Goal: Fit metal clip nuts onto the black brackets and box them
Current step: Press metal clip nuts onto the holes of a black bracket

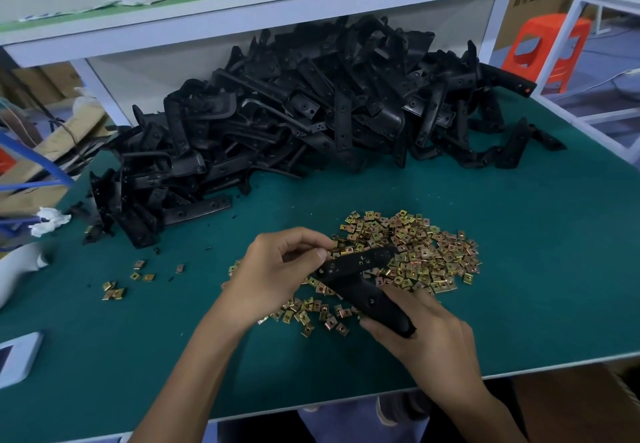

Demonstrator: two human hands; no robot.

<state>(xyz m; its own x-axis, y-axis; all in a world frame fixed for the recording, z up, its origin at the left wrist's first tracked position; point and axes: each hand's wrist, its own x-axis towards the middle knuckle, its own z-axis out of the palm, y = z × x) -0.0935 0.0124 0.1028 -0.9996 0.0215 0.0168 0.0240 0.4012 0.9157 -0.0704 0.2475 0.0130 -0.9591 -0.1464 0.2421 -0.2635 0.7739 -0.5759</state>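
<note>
Right hand (415,333) grips the bracket (349,265) by its lower end, left hand (277,269) pinches its upper edge, fingers curled. It's held just over the clip nuts (433,252) on the table (519,234); spare brackets (294,103) are piled behind.

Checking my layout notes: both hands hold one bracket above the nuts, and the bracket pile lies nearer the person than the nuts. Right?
No: in the head view the bracket pile lies beyond the nuts, at the back of the table under the shelf. The left hand and right hand do hold one bracket above the nuts.
</note>
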